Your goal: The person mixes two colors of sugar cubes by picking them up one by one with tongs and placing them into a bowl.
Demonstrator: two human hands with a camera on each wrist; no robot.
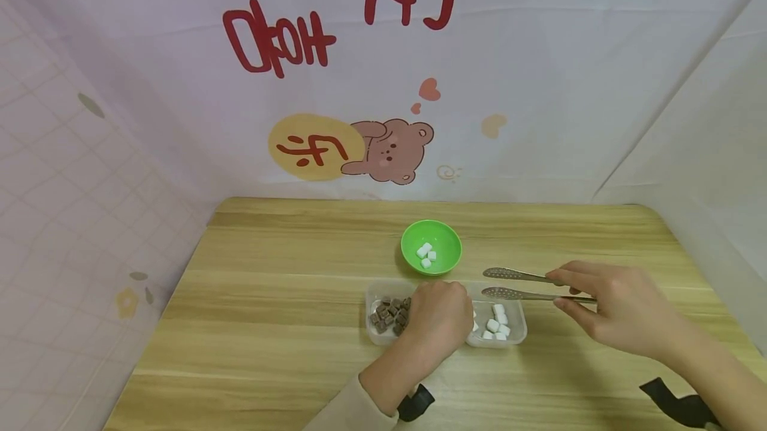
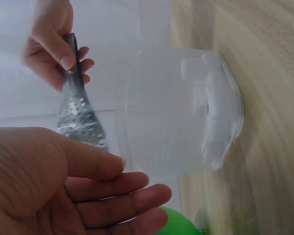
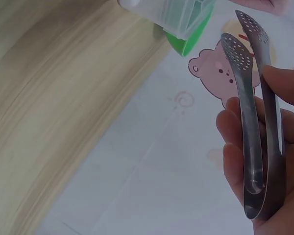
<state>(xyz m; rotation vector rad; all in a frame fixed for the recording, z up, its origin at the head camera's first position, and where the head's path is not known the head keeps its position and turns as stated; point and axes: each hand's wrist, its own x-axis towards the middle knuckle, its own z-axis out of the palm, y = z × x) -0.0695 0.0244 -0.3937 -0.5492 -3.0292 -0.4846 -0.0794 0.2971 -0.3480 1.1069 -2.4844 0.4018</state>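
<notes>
My right hand (image 1: 629,308) grips metal tongs (image 1: 521,294) with perforated tips. The tips stand apart above the right end of a clear plastic container (image 1: 524,334) of white cubes (image 1: 493,326), with nothing between them. In the left wrist view, the thumb and index finger of my left hand (image 2: 98,181) pinch the rim of that container. From the head view, the left hand hides the middle, between the white cubes and a clear section of brown cubes (image 1: 383,316). Just behind stands a green bowl (image 1: 446,239) with several white cubes in it.
A wooden tabletop (image 1: 269,298) extends around the containers. Behind it hangs a white cloth (image 1: 539,71) printed with a bear and red characters. More cloth hangs at both sides.
</notes>
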